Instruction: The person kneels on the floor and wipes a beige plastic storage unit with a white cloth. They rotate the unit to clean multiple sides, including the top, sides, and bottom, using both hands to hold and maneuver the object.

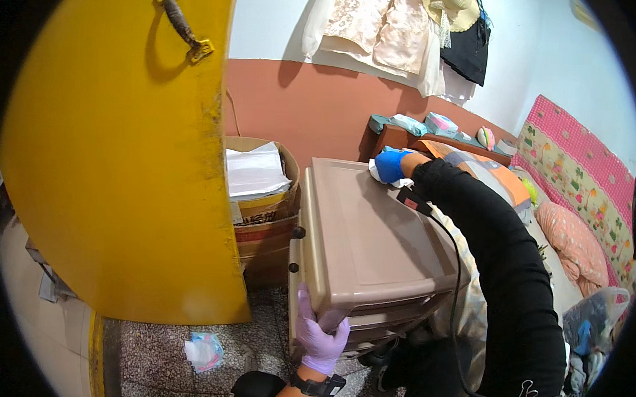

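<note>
In front of me stands a beige-brown plastic drawer cabinet with dark round knobs on its front. My left hand, in a purple glove, grips the cabinet's near front corner below the top panel. On the far right edge of the top, my right hand wears a blue glove. A white wipe or tissue is bunched under its fingers and touches the panel. The right fingertips are hidden behind the glove's back.
A yellow door stands at left beside a cardboard box holding white paper. A bed with an orange pillow is at right. A wipes packet lies on the speckled floor. A black cable hangs along my right arm.
</note>
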